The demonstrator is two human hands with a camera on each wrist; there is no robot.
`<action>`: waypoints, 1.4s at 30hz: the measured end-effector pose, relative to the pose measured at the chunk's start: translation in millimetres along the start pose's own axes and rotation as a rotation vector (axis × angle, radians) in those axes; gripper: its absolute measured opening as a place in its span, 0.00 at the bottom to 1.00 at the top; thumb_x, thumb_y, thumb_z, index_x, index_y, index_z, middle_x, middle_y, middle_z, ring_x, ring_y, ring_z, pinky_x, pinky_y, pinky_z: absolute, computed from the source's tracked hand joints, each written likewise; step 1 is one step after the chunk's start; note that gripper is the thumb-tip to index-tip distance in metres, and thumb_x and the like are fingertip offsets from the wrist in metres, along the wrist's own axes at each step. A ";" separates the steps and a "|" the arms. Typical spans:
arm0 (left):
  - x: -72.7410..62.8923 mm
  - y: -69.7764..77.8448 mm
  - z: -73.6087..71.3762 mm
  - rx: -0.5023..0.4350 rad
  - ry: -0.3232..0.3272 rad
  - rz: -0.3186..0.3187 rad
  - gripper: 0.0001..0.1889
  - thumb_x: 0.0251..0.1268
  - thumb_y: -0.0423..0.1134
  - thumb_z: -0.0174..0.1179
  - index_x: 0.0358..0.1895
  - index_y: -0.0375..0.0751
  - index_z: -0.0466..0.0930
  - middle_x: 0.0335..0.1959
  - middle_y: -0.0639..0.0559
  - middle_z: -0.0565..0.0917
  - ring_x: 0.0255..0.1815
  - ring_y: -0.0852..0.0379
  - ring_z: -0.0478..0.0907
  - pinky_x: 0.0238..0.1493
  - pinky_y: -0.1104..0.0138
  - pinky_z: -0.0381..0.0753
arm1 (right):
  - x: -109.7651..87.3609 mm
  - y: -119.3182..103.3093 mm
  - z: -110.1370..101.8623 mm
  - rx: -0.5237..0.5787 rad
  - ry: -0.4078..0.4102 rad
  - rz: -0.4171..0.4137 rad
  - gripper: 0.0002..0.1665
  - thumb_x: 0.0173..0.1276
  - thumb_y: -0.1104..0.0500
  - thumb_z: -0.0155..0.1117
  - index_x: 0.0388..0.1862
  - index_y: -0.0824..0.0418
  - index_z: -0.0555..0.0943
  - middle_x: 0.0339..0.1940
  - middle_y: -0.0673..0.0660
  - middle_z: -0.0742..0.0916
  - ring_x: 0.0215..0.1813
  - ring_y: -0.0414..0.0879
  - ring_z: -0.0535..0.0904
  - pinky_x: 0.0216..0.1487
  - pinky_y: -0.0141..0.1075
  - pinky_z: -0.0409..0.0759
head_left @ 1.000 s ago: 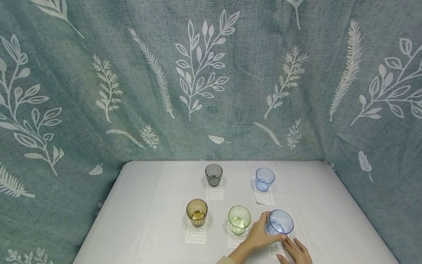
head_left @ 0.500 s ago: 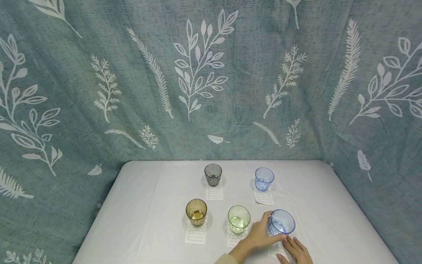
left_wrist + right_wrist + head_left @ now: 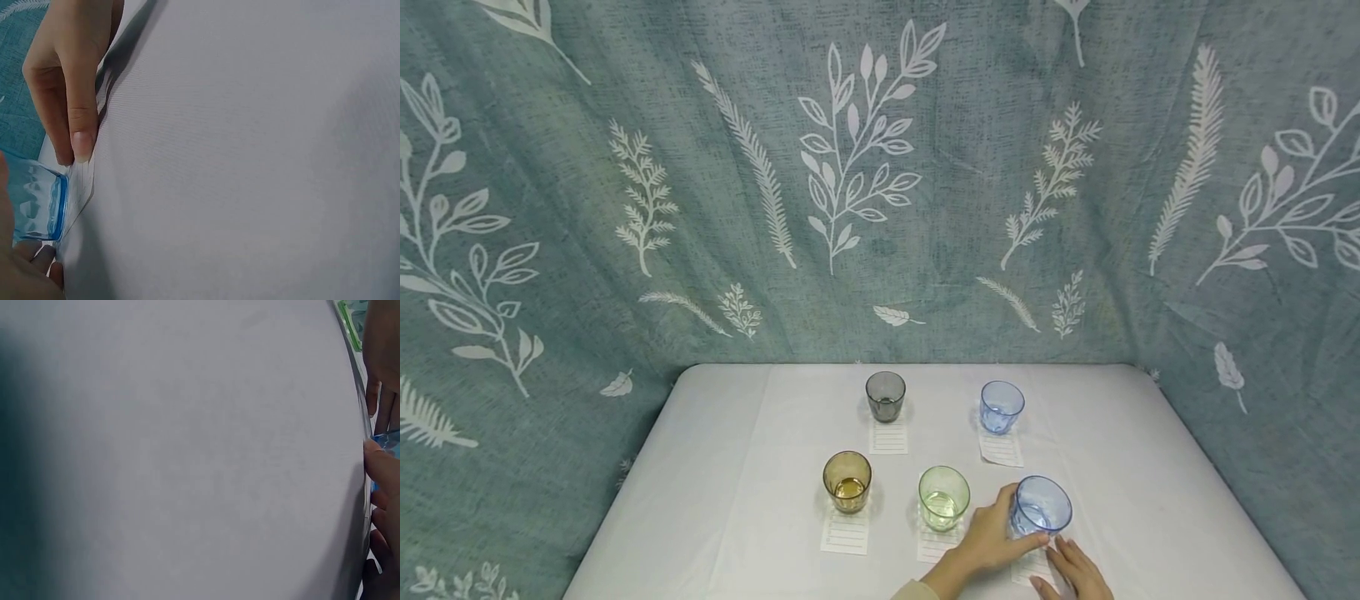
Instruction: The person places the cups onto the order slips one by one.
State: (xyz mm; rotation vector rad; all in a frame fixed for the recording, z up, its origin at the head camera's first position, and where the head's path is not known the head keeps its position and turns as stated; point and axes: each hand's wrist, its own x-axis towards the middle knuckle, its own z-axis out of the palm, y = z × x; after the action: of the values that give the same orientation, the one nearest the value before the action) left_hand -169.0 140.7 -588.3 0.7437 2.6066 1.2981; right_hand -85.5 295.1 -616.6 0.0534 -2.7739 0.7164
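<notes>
In the head view my left hand [image 3: 988, 537] grips a clear blue glass tumbler [image 3: 1041, 506] at the front right, fingers along its left side and thumb across its near side. The tumbler stands upright over a white lined paper card [image 3: 1030, 569]. My right hand [image 3: 1078, 571] is just right of that card, its fingertips at the card's edge and its thumb lower down. From the left wrist view, the right thumb and a finger [image 3: 81, 140] touch the card [image 3: 81, 184] beside the tumbler [image 3: 37, 200]. The right wrist view shows only part of both hands.
A green glass [image 3: 943, 500] stands close left of my left hand. Further left is an amber glass [image 3: 847, 483]; at the back are a grey glass [image 3: 886, 398] and a second blue glass [image 3: 1002, 408]. Each has a lined card near it. A patterned curtain [image 3: 880, 208] surrounds the white table [image 3: 737, 500].
The blue tumbler and my left hand have shifted slightly to the right. My right hand's fingertips have moved a little right along the card. The other glasses stay put.
</notes>
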 end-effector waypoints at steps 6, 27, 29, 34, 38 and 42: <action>0.8 -0.9 0.8 0.008 0.000 -0.016 0.39 0.52 0.59 0.65 0.66 0.51 0.60 0.59 0.49 0.77 0.55 0.50 0.77 0.54 0.64 0.77 | 2.5 5.2 -1.7 -0.014 0.004 -0.087 0.29 0.45 0.54 0.75 0.42 0.73 0.83 0.49 0.73 0.82 0.53 0.73 0.74 0.52 0.60 0.72; -0.1 0.1 0.2 0.090 0.010 0.021 0.40 0.53 0.64 0.62 0.65 0.48 0.61 0.58 0.50 0.78 0.55 0.51 0.77 0.53 0.63 0.77 | 5.4 6.5 -12.0 -0.006 -0.062 -0.084 0.26 0.50 0.54 0.72 0.45 0.70 0.83 0.50 0.71 0.82 0.55 0.76 0.70 0.50 0.68 0.68; -0.8 -0.4 1.1 0.106 0.019 0.029 0.40 0.53 0.64 0.61 0.65 0.47 0.60 0.58 0.50 0.78 0.55 0.52 0.77 0.54 0.63 0.76 | 5.4 6.1 -12.2 0.000 -0.065 -0.075 0.27 0.49 0.54 0.72 0.45 0.70 0.83 0.50 0.71 0.82 0.55 0.76 0.70 0.50 0.68 0.68; -1.2 0.3 0.1 0.168 0.032 0.051 0.39 0.53 0.64 0.61 0.62 0.45 0.61 0.58 0.51 0.77 0.55 0.55 0.76 0.56 0.65 0.73 | 4.3 4.3 -11.2 0.028 -0.071 -0.041 0.29 0.50 0.51 0.72 0.46 0.70 0.82 0.52 0.71 0.81 0.57 0.77 0.68 0.48 0.73 0.65; 1.7 1.3 -1.7 0.198 0.038 0.060 0.38 0.53 0.64 0.61 0.61 0.45 0.62 0.57 0.52 0.78 0.53 0.56 0.77 0.54 0.67 0.73 | 3.9 3.2 -9.9 0.031 -0.067 -0.027 0.30 0.50 0.50 0.73 0.48 0.69 0.82 0.54 0.70 0.80 0.58 0.76 0.68 0.48 0.74 0.63; 5.1 1.9 -2.2 0.215 0.020 0.051 0.39 0.54 0.65 0.60 0.62 0.44 0.61 0.58 0.52 0.77 0.53 0.58 0.77 0.52 0.69 0.71 | 4.4 2.9 -9.5 0.024 -0.054 -0.036 0.31 0.48 0.50 0.73 0.47 0.69 0.82 0.54 0.70 0.80 0.57 0.76 0.68 0.47 0.74 0.64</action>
State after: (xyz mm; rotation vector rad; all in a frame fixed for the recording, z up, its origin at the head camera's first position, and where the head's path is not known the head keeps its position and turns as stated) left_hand -173.4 142.6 -585.0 0.8378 2.7913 1.0529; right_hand -87.6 302.4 -608.8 0.1284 -2.8075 0.7501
